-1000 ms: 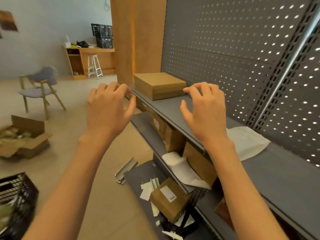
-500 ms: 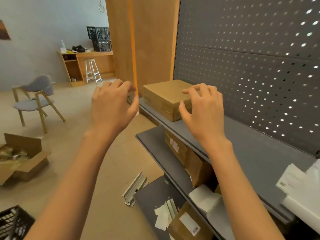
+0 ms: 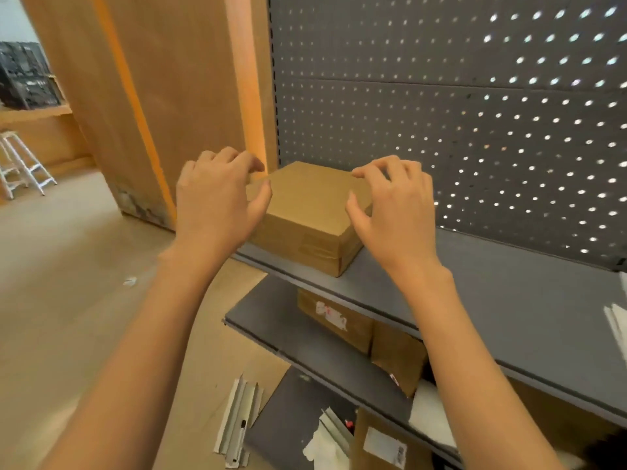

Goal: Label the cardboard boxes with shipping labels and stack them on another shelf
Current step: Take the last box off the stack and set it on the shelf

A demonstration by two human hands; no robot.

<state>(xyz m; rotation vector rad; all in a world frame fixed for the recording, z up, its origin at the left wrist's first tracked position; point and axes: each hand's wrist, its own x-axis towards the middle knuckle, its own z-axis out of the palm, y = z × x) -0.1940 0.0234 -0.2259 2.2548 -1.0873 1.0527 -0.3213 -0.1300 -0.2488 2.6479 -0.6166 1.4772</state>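
A plain brown cardboard box (image 3: 308,205) with no label showing lies flat at the left end of the grey upper shelf (image 3: 475,293). My left hand (image 3: 217,201) hovers at the box's left side with fingers spread and loosely curled, the thumb in front of the box's left edge. Over the box's right top corner is my right hand (image 3: 393,212), its fingers arched the same way. Neither hand grips the box; I cannot tell whether the fingertips touch it. White label sheets (image 3: 617,317) lie on the shelf at the far right edge.
Labelled cardboard boxes (image 3: 334,317) stand on the lower shelf (image 3: 271,334). Another labelled box (image 3: 383,446), paper scraps and metal rails (image 3: 237,422) lie on the floor. A grey pegboard (image 3: 441,96) backs the shelves, with a wooden pillar (image 3: 152,96) to their left.
I have come closer to the shelf. Both hands moved forward from in front of the box to its left and right sides.
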